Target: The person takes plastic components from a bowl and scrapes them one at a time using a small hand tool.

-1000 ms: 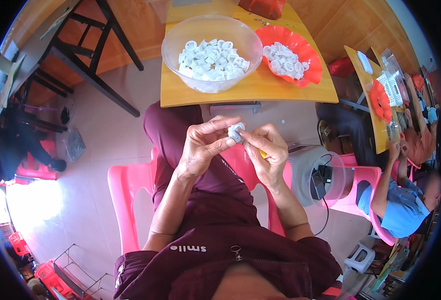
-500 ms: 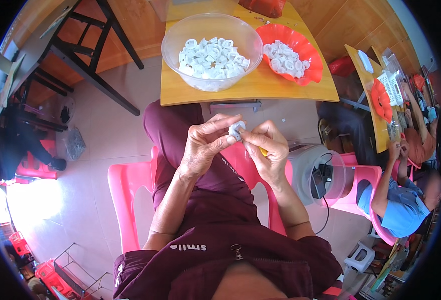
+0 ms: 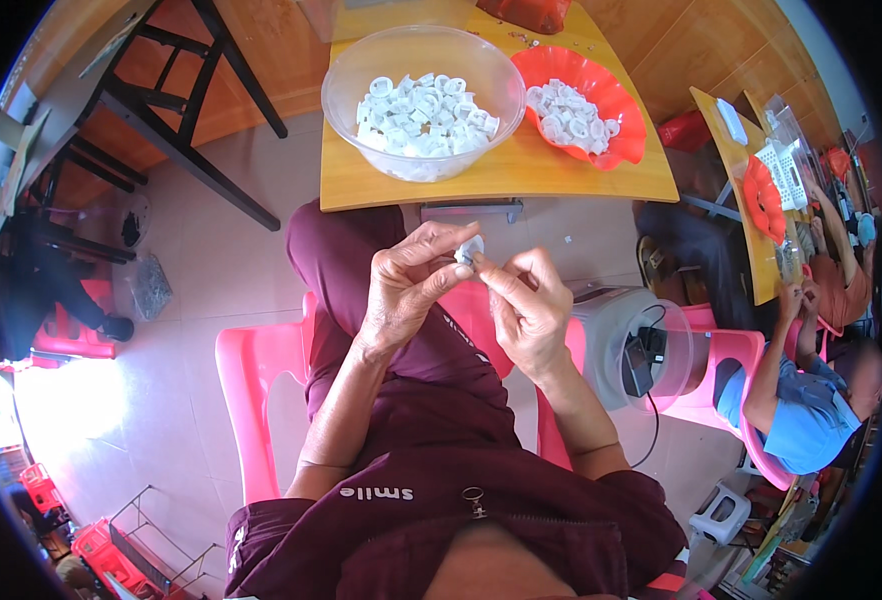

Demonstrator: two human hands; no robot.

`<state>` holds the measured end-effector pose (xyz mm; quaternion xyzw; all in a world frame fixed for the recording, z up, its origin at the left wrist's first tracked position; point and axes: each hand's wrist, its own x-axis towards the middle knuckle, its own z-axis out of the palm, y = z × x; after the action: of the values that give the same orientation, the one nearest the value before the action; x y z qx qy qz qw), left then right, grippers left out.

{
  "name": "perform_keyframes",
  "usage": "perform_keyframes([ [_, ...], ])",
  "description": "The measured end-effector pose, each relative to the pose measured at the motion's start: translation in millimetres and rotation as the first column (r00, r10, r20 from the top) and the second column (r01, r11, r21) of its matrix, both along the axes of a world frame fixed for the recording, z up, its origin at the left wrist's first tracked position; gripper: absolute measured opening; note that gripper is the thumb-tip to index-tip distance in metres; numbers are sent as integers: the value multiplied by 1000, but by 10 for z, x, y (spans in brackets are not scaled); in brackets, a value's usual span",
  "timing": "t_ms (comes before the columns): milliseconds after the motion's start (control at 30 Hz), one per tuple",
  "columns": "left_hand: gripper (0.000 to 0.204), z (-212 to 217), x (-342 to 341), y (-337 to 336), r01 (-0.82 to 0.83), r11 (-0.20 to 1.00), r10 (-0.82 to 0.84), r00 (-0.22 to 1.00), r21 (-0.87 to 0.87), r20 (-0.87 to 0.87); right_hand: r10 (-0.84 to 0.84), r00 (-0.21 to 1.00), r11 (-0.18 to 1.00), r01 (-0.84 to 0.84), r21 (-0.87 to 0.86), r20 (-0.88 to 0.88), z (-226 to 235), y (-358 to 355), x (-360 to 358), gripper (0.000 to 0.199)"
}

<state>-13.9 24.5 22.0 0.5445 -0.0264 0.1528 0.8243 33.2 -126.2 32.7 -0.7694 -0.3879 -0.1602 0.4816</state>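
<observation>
Above my lap, my left hand [image 3: 408, 285] pinches a small white round plastic piece [image 3: 470, 249] between thumb and fingers. The tip of my right hand's index finger touches the near right side of that piece. The other fingers of my right hand [image 3: 531, 305] are curled in, and whatever lies inside them is hidden. On the yellow table ahead stands a clear plastic bowl [image 3: 336, 105] with many white plastic pieces [image 3: 426, 118] in it. Right of it is a red wavy-edged dish [image 3: 629, 115] holding more white pieces [image 3: 573, 118].
The yellow table's [image 3: 351, 190] near edge lies just beyond my knees. A pink chair [image 3: 251, 370] is under me. To the right are a clear round tub [image 3: 676, 355] with a black cord and a seated person in blue [image 3: 806, 410]. A dark-legged table [image 3: 181, 150] stands left.
My right hand has turned slightly, and the yellow thing that showed in its fingers is out of sight. The white piece is tilted differently in my left hand.
</observation>
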Motion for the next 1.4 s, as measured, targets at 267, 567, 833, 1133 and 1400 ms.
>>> perform_keyframes([
  [267,36,-29,13,6,73,991,-71,997,-116,25,-26,1000,1000,26,6,14,-19,-7,-38,41],
  [567,44,-84,26,13,224,906,-220,974,-358,53,6,999,995,-2,98,-39,30,-29,-45,30],
  [833,38,-123,11,14,197,917,-206,978,-347,12,23,1000,994,-21,111,-19,30,-2,-37,39],
  [1133,42,-58,20,-57,102,916,-176,971,-389,-160,-27,999,994,24,107,25,32,19,-42,40],
  [1400,46,-99,20,-68,-28,984,-23,958,-174,-286,-21,1000,1000,21,4,-21,-57,29,-70,38],
])
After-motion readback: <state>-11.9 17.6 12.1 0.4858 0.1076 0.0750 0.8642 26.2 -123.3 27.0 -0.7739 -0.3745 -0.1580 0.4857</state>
